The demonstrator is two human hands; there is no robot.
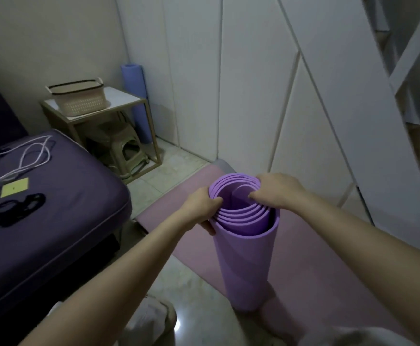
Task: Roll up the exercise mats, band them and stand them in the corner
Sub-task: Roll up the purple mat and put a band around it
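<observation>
I find the purple mat (246,265) rolled and standing upright on the flat pink mat (316,258), long axis vertical, its coiled open end up between both hands. My left hand (200,208) grips the outer rim at 9 o'clock; my right hand (276,189) curls over the coils at 2 o'clock. It carries no band: the black bands (11,211) lie on the bed (54,245) toward 9 o'clock, nearer my left hand.
</observation>
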